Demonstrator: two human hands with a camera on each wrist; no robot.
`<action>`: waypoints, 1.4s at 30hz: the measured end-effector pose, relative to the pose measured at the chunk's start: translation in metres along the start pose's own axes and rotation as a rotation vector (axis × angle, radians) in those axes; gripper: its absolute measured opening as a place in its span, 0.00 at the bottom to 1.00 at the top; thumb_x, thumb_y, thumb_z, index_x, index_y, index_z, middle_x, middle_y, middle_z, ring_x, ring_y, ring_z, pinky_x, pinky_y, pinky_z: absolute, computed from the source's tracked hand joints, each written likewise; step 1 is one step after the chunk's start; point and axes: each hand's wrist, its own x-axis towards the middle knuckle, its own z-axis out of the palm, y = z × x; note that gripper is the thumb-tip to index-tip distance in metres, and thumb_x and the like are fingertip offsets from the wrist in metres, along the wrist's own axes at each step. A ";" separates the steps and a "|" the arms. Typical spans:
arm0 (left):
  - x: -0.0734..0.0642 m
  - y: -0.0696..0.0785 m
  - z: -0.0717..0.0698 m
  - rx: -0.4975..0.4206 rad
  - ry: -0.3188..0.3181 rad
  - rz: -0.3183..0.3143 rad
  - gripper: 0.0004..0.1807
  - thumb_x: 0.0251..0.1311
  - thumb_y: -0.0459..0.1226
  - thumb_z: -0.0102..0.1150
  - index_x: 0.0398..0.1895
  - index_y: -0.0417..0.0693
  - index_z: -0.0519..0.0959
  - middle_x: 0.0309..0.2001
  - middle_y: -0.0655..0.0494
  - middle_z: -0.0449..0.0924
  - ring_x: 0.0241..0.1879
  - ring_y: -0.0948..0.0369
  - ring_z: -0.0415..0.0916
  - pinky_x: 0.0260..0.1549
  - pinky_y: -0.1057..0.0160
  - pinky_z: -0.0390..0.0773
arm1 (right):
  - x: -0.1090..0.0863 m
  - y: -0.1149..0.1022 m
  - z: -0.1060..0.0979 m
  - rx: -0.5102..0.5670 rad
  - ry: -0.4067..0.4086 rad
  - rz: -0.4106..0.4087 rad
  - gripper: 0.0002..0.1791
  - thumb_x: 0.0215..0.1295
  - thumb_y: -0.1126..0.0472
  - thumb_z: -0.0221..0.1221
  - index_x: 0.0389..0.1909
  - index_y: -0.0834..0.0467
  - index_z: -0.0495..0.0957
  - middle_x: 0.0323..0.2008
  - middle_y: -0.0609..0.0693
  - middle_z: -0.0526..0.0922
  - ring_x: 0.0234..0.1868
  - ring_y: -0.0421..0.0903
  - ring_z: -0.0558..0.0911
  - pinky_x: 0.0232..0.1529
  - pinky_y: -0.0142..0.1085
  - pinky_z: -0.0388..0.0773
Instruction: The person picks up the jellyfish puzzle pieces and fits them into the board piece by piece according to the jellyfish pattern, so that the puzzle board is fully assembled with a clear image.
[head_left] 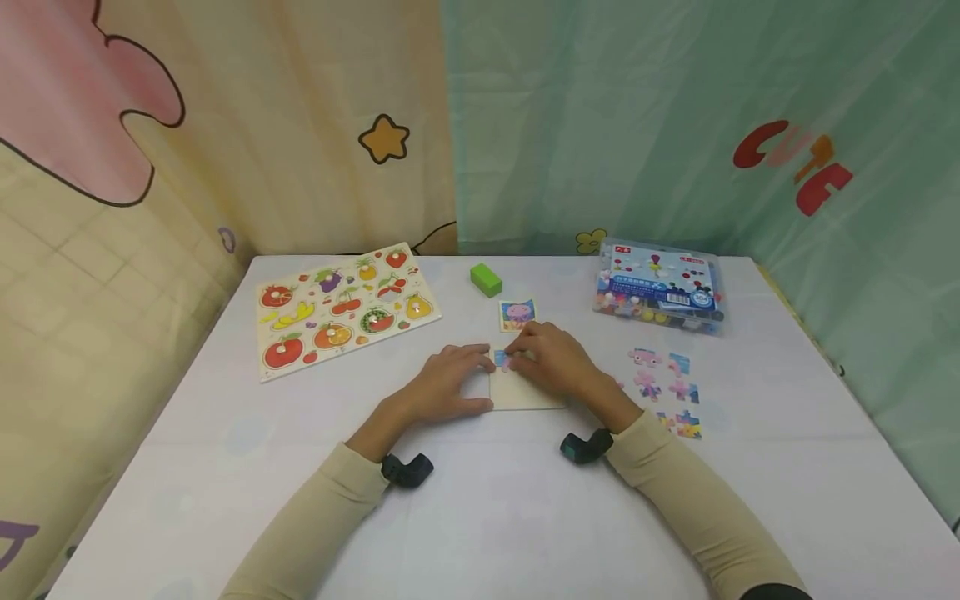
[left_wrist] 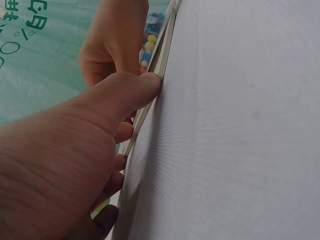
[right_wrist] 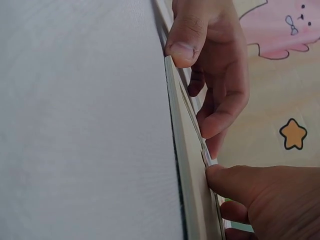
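Observation:
A small, pale puzzle board (head_left: 525, 397) lies flat between the two hands. My left hand (head_left: 448, 385) rests along its left side, the thumb touching the near left corner and the fingers spread toward the far one. With thumb and fingertips my right hand (head_left: 553, 360) holds a blue and pink puzzle piece (head_left: 499, 358) at the board's far left corner; these fingers cover part of it. Just beyond the board is a small picture card (head_left: 517, 312) with a pink cartoon animal. Several loose jigsaw pieces (head_left: 647, 385) lie right of the right forearm, which partly hides them.
A fruit peg puzzle (head_left: 348, 312) lies at the back left. A green block (head_left: 486, 280) stands near the back middle. At the back right is a clear plastic case (head_left: 660, 287) of colored beads. Curtains (head_left: 600, 108) hang behind the white table (head_left: 480, 517).

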 end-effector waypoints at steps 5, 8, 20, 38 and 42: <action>0.001 -0.001 0.000 -0.004 0.006 0.000 0.27 0.61 0.52 0.68 0.61 0.54 0.76 0.75 0.50 0.62 0.69 0.48 0.60 0.61 0.42 0.63 | 0.001 0.001 -0.001 0.016 -0.006 -0.014 0.14 0.66 0.56 0.67 0.51 0.55 0.85 0.47 0.51 0.81 0.48 0.51 0.77 0.48 0.48 0.75; 0.000 -0.001 0.002 -0.010 0.004 0.002 0.27 0.61 0.52 0.68 0.61 0.54 0.76 0.75 0.51 0.62 0.70 0.48 0.60 0.61 0.42 0.63 | 0.000 0.002 -0.003 0.025 -0.013 -0.005 0.18 0.65 0.55 0.68 0.54 0.55 0.83 0.51 0.53 0.81 0.53 0.55 0.77 0.53 0.53 0.73; -0.002 0.000 0.008 -0.022 0.010 0.002 0.27 0.61 0.52 0.68 0.61 0.54 0.76 0.75 0.51 0.62 0.70 0.49 0.60 0.60 0.43 0.63 | -0.052 0.045 -0.060 0.105 0.027 0.115 0.20 0.66 0.55 0.68 0.56 0.57 0.82 0.58 0.59 0.77 0.63 0.61 0.71 0.59 0.69 0.55; -0.003 -0.001 0.006 -0.001 0.008 0.005 0.27 0.62 0.52 0.68 0.61 0.55 0.75 0.75 0.52 0.61 0.70 0.49 0.59 0.61 0.44 0.63 | -0.130 0.132 -0.082 0.126 -0.034 0.349 0.26 0.68 0.54 0.65 0.61 0.63 0.77 0.60 0.70 0.71 0.62 0.73 0.65 0.53 0.73 0.58; -0.003 -0.001 0.004 0.001 0.013 0.004 0.27 0.61 0.53 0.68 0.61 0.55 0.75 0.75 0.52 0.61 0.70 0.50 0.59 0.61 0.44 0.63 | -0.128 0.128 -0.082 0.095 -0.029 0.351 0.21 0.69 0.55 0.64 0.58 0.61 0.80 0.58 0.68 0.70 0.61 0.72 0.65 0.50 0.71 0.58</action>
